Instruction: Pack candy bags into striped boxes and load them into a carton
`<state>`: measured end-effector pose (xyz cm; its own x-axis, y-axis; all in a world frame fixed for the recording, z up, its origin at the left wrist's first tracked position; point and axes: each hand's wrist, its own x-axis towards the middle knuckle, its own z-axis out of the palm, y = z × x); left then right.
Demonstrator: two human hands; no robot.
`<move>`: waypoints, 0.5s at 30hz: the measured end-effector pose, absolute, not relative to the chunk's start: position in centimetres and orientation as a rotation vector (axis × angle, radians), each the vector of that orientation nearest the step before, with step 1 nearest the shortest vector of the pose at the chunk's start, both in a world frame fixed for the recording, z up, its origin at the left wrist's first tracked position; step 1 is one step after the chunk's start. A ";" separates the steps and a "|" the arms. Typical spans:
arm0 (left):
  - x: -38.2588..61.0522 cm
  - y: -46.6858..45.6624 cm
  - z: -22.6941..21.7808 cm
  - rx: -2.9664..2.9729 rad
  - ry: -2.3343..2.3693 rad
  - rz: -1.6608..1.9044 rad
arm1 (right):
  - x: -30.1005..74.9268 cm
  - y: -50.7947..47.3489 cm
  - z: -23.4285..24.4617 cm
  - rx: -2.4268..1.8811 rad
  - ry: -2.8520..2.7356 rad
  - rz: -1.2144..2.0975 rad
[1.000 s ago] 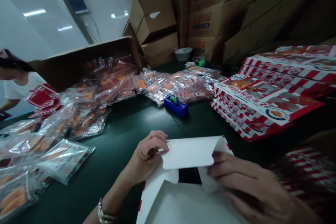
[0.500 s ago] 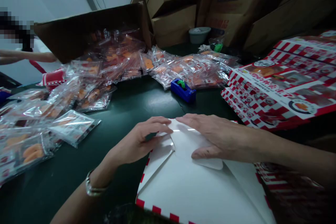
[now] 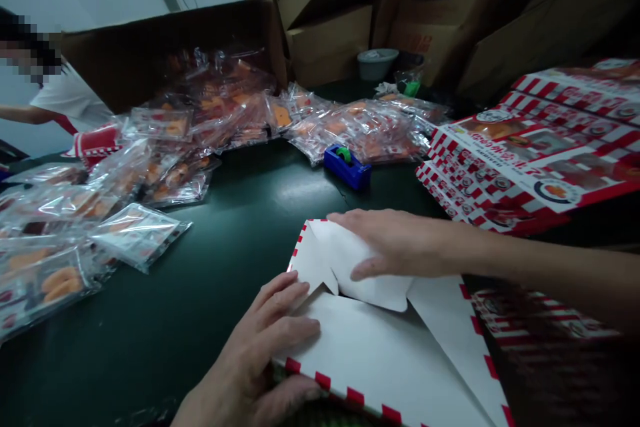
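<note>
My open left hand (image 3: 257,347) pins white card carton (image 3: 370,353) at red-striped edge (image 3: 345,397), open right hand (image 3: 395,243) flat on flap (image 3: 350,263); uneven press cd skew it.

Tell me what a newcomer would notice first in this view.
A white card box with red-striped edges fills the lower middle, its flaps under the left hand and right hand. Clear packets with orange contents spread across the dark green table at left. Red-and-white printed boxes lie stacked at right.
</note>
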<state>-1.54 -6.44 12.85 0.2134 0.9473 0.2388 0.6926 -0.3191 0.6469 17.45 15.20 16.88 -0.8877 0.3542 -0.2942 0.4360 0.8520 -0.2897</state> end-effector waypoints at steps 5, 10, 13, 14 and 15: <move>-1.3 -7.6 12.1 2.050 1.477 1.051 | 18.2 17.9 19.4 0.639 2.581 -0.566; -1.9 -8.2 11.8 1.669 1.482 1.160 | 17.9 16.5 17.8 0.625 2.685 -0.416; -2.6 -6.5 11.9 1.180 1.586 1.246 | 16.9 14.3 16.1 0.708 2.820 -0.134; -2.6 -5.6 11.9 1.052 1.590 1.250 | 16.5 13.6 15.6 0.732 2.847 -0.033; -2.5 -4.7 11.9 0.954 1.567 1.239 | 16.0 12.9 15.2 0.745 2.866 0.047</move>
